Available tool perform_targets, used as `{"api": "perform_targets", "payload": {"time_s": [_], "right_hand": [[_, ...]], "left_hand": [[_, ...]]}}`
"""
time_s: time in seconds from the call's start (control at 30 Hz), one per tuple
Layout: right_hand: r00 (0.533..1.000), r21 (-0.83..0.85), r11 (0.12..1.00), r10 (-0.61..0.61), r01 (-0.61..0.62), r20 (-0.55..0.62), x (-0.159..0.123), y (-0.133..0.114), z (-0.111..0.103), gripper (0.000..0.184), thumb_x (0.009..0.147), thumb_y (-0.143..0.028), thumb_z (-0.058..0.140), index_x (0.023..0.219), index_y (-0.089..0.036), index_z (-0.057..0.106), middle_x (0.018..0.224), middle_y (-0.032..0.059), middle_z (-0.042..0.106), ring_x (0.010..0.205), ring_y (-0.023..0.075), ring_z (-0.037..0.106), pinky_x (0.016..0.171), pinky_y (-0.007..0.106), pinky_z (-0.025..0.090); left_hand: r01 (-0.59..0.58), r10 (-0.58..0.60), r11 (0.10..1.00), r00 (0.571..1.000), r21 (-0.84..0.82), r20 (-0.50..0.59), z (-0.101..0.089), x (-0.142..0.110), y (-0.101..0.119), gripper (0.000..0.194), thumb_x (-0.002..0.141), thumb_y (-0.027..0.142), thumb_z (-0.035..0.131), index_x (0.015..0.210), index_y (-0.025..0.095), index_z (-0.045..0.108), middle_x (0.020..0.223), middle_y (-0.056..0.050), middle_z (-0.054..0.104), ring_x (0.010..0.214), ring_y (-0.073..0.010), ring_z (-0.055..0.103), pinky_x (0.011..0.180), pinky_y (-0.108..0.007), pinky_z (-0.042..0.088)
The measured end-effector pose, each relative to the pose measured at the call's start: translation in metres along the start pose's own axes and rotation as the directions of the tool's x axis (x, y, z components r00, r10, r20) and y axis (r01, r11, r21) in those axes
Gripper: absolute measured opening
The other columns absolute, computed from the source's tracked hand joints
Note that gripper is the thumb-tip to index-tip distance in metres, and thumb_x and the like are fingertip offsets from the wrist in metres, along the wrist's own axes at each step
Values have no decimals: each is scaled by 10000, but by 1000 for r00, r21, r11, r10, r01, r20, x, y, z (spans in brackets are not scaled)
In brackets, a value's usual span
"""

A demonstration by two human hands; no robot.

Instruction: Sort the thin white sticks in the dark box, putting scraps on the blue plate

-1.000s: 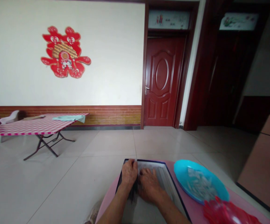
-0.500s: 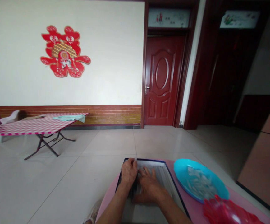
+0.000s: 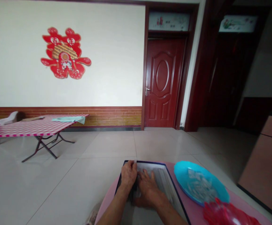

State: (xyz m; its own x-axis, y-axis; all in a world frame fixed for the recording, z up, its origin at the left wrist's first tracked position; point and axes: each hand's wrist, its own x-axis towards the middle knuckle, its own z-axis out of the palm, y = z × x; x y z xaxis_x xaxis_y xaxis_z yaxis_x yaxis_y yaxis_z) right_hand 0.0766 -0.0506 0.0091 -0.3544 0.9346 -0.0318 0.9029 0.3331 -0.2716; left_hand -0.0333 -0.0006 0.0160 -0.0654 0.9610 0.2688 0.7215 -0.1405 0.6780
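A dark-rimmed rectangular tray (image 3: 167,175) with a grey ribbed inside lies on a pink table (image 3: 198,211) at the bottom of the view. My left hand (image 3: 128,175) rests curled at the tray's far left corner, fingers bent over the rim. Beside it, my right hand (image 3: 147,187) lies flat on the ribbed surface with the fingers stretched out. The two hands touch. What lies under the palms is hidden.
A turquoise dish (image 3: 197,182) holding several pale pieces sits right of the tray, with a red plastic dish (image 3: 227,214) nearer me. Across the tiled floor stands a folding table with a red checked cloth (image 3: 32,126). A dark red door (image 3: 161,82) is ahead.
My right hand has slid slightly back toward me on the tray and its fingers have spread flatter. The left hand keeps its place at the corner.
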Motion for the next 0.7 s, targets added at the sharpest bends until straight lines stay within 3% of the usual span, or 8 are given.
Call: {"api": "perform_targets", "payload": {"time_s": [0.13, 0.23, 0.3, 0.4, 0.5, 0.57, 0.7], "right_hand": [[1000, 45, 999, -3, 4, -29, -2, 2, -1, 953, 504, -420, 789, 1360, -164, 458, 1461, 209, 371, 1373, 463, 190, 1070, 683, 37], [982, 84, 996, -11, 27, -189, -3, 12, -8, 480, 639, -252, 695, 1112, -202, 627, 1423, 152, 442, 1353, 393, 294, 1066, 646, 156], [924, 108, 993, -4, 50, -383, -1, 23, -16, 262, 717, -119, 554, 946, -206, 648, 1292, 118, 564, 1259, 297, 448, 1037, 532, 298], [803, 181, 982, 71, 46, -591, 5, 41, -26, 243, 760, -73, 449, 866, -193, 632, 1002, 99, 669, 998, 217, 604, 901, 367, 437], [729, 244, 969, 132, 49, -671, 11, 53, -27, 234, 779, -100, 434, 867, -175, 637, 894, 97, 678, 889, 210, 629, 831, 319, 470], [715, 250, 966, 128, 67, -687, 15, 55, -23, 256, 787, -107, 423, 896, -169, 646, 900, 100, 686, 889, 210, 635, 825, 309, 474], [741, 227, 968, 73, 109, -667, 19, 51, -10, 304, 808, -120, 400, 981, -154, 648, 943, 113, 698, 904, 214, 640, 824, 307, 475]], "left_hand": [[-5, 5, 1000, 1000, -8, 12, 0, 0, 0, 245, 903, 192, 480, 1004, 122, 692, 945, -103, 736, 895, -185, 670, 781, -244, 441], [-15, 15, 1000, 1000, -14, 13, 1, -1, 1, 246, 894, 186, 489, 1018, 114, 689, 958, -116, 733, 928, -196, 664, 810, -256, 440], [-20, 20, 1000, 1000, -18, 10, 1, 0, 0, 249, 890, 184, 488, 1009, 109, 693, 965, -127, 730, 938, -202, 662, 820, -265, 439], [-28, 29, 999, 1000, -35, 11, 3, 1, -2, 235, 875, 188, 499, 973, 132, 706, 954, -114, 735, 916, -197, 664, 814, -270, 442], [-47, 49, 997, 998, -65, 25, 5, 1, -4, 214, 854, 202, 526, 946, 156, 714, 924, -87, 743, 877, -187, 670, 788, -267, 452], [-70, 74, 993, 996, -91, 42, 7, 1, -5, 212, 841, 209, 540, 950, 160, 715, 892, -71, 747, 840, -178, 674, 756, -256, 461], [-142, 153, 979, 985, -144, 73, 12, 0, -4, 239, 819, 202, 547, 990, 160, 709, 855, -47, 745, 770, -160, 672, 696, -236, 471]]}}
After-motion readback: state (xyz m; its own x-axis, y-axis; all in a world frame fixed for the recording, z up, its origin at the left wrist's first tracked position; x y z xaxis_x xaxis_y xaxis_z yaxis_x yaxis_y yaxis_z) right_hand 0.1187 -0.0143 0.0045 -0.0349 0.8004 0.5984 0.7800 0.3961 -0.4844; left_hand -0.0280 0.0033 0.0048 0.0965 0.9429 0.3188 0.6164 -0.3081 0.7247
